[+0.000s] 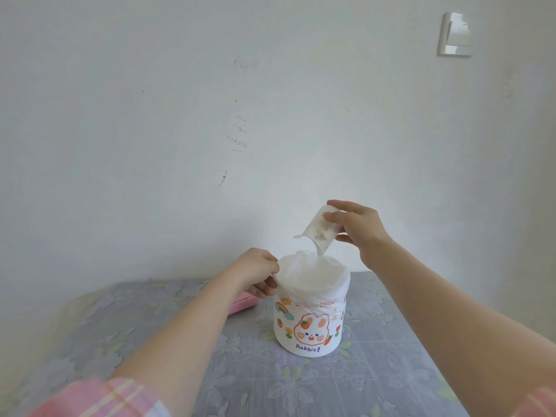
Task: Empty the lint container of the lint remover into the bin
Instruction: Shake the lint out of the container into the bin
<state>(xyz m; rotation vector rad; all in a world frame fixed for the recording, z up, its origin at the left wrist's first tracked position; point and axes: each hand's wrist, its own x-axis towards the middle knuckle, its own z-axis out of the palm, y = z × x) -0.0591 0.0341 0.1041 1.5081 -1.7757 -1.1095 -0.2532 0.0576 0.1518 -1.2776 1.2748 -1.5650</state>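
Observation:
A small white bin (310, 329) printed with a cartoon rabbit stands on the table, lined with a white plastic bag (313, 273). My right hand (359, 227) holds a clear lint container (320, 231) tilted mouth-down just above the bin's opening; grey lint shows through its wall. My left hand (255, 272) pinches the bag's rim at the bin's left edge. A pink object (240, 303), possibly the lint remover body, lies behind my left wrist, mostly hidden.
The table carries a grey-blue floral cloth (391, 356) and stands against a white wall. A wall switch (455, 34) sits high on the right. Open cloth lies to the right of and in front of the bin.

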